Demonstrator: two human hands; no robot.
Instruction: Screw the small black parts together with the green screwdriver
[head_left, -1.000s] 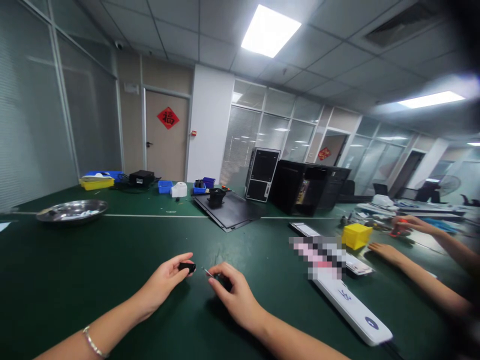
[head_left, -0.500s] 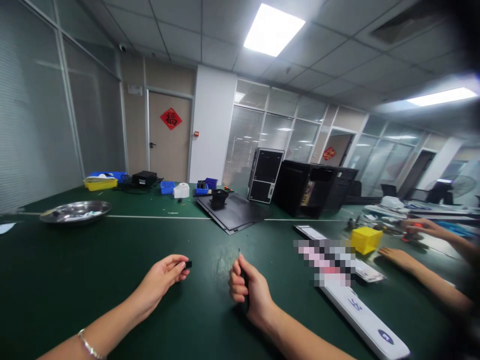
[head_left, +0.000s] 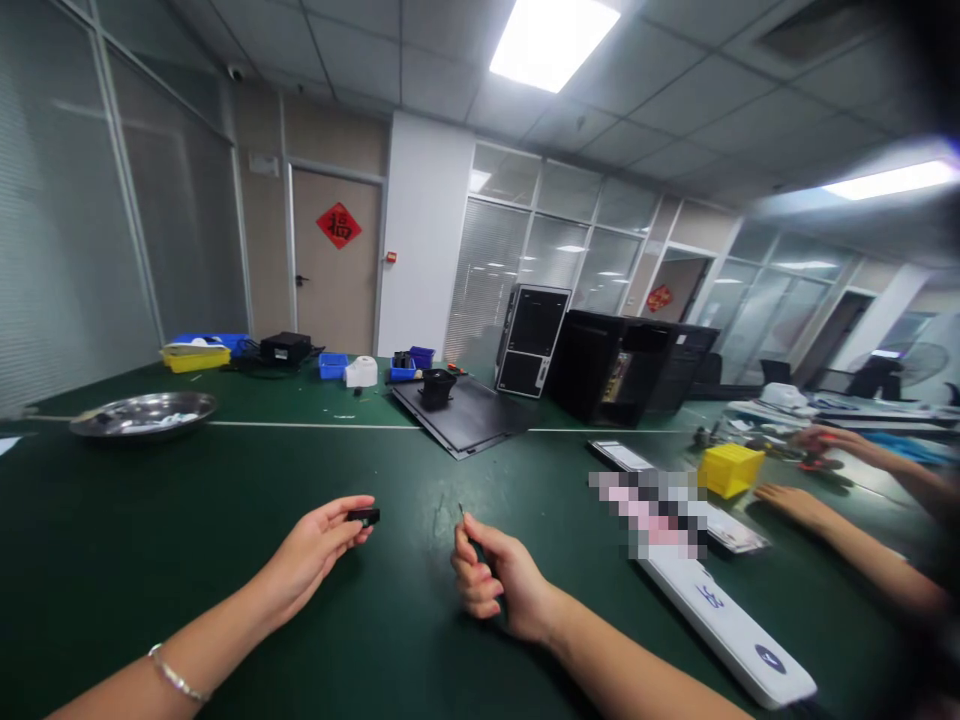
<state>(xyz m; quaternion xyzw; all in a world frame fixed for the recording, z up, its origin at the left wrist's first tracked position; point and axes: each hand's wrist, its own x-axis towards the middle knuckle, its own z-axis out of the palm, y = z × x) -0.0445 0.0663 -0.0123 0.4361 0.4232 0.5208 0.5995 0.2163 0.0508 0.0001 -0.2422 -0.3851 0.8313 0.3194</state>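
One small black part [head_left: 364,516] and one thin tool [head_left: 462,514], held over a green table [head_left: 150,540].
The left hand [head_left: 311,550] pinches the part between thumb and fingertips; the right hand [head_left: 501,582] is fisted round the tool, tip up. Farther: one yellow box [head_left: 731,470], one steel bowl [head_left: 142,413], two computer cases [head_left: 622,365].

Bright, even light falls from a ceiling panel [head_left: 551,38] high above and beyond the right hand [head_left: 499,585], its glare blown out white. A soft shadow lies on the green table [head_left: 187,520] just under that hand. Far right of the grip, the edge smears, bends and darkens.
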